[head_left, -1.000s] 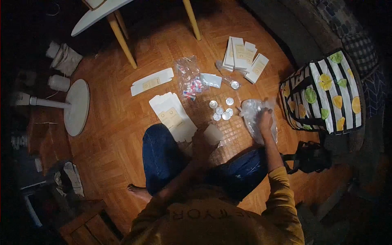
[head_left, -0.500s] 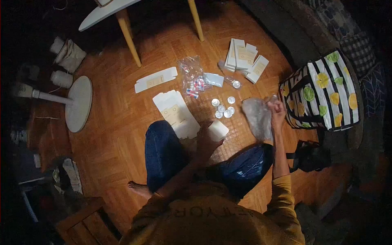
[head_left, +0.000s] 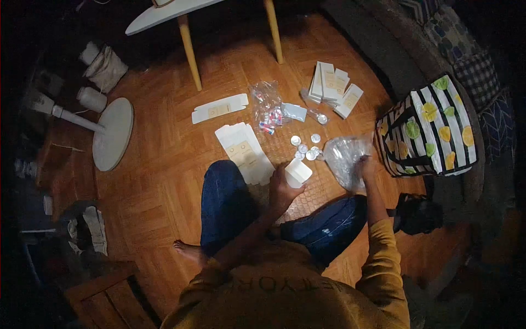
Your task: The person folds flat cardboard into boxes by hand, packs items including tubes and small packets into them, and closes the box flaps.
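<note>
My left hand (head_left: 281,193) is wrapped around a small white cardboard box (head_left: 298,171), its end facing up towards me. At the right, my right hand (head_left: 366,168) has its fingers closed at the side of a crumpled clear plastic bag (head_left: 342,160); its fingertips are partly hidden and I cannot make out the bag's contents. Several silver round discs (head_left: 312,154) lie on the floor between the box and the bag. Left of the box, flattened white cartons with tan panels (head_left: 245,156) lie beside my knee.
Farther out are a clear bag with small red-and-blue tubes (head_left: 268,118), a pale blue packet (head_left: 294,112), another flat carton (head_left: 220,108) and a pile of white cartons (head_left: 335,85). A striped fruit-print bag (head_left: 430,129) stands right; a white round base (head_left: 113,134) stands left.
My right hand has moved down along the clear bag, which now looks more spread out. The box in my left hand has tilted and come slightly right; the whole view has shifted a little.
</note>
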`<action>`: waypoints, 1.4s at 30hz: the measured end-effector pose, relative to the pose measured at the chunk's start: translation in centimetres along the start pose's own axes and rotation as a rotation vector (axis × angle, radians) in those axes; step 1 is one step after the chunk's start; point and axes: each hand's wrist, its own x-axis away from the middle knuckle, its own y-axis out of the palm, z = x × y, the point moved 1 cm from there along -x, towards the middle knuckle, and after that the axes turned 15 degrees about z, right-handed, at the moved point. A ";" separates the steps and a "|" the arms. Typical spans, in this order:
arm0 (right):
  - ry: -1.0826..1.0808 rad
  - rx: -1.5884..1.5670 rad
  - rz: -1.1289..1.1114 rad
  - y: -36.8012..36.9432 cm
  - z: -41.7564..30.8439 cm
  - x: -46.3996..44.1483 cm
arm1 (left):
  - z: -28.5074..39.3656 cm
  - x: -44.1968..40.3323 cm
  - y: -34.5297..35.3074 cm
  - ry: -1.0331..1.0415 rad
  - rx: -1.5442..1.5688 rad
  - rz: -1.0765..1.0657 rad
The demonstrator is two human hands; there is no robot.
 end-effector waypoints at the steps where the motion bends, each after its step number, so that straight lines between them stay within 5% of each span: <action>1: 0.098 -0.074 0.060 -2.9 -2.3 -0.3 | 0.0 -0.1 -0.3 -0.002 -0.004 0.006; 3: 0.284 -0.237 0.068 -7.6 -5.6 -1.3 | 0.3 -0.4 -0.9 -0.089 0.040 -0.025; 5: -0.016 -0.541 0.200 -14.1 -11.9 -2.5 | 1.2 -0.7 -0.9 -0.090 0.035 -0.048; 7: -0.416 -0.267 0.050 -18.1 -15.1 -2.7 | 1.8 -0.8 -0.2 -0.084 -0.083 -0.065; 8: -0.413 -0.265 0.054 -20.2 -17.0 -2.6 | 2.0 -0.9 0.3 -0.080 -0.081 -0.068; 10: -0.858 -0.174 0.031 -22.9 -20.8 -1.6 | 2.7 -1.1 0.8 -0.066 -0.052 -0.077; 16: -1.156 -0.247 -0.100 -21.5 -24.2 -0.2 | 6.2 -0.9 0.9 -0.110 0.148 -0.047; 18: -1.076 -0.421 -0.118 -22.6 -24.2 -1.3 | 7.2 -0.9 0.0 -0.173 0.124 -0.039; 20: -0.783 -0.594 0.191 -23.5 -22.6 -2.8 | 8.5 -1.2 -1.1 -0.352 0.117 -0.135; 21: -0.789 -0.595 0.187 -23.4 -22.9 -3.0 | 8.5 -1.1 -0.7 -0.419 0.401 -0.090; 23: -0.225 -0.788 0.255 -23.2 -22.9 -3.2 | 8.2 -0.6 -0.5 -0.337 0.233 -0.116; 24: -0.220 -0.785 0.257 -22.5 -22.7 -2.9 | 8.7 -0.7 -0.6 -0.249 0.067 -0.146; 27: 0.188 -1.095 -0.355 -18.4 -21.8 -1.7 | 10.8 -0.9 -1.5 -0.378 0.156 -0.225; 30: 0.085 -1.110 -0.185 -16.7 -22.9 -1.4 | 10.3 -0.3 -1.4 -0.437 0.211 -0.270; 35: 0.264 -1.302 -0.369 -15.4 -23.5 -1.7 | 8.7 1.1 -0.4 -0.527 0.397 -0.257; 37: 0.287 -1.286 -0.476 -15.2 -23.6 -0.9 | 7.5 1.4 -0.1 -0.739 0.486 -0.275; 42: 0.274 -1.256 -0.556 -13.8 -21.7 2.6 | 6.6 2.3 -0.1 -0.676 0.545 -0.277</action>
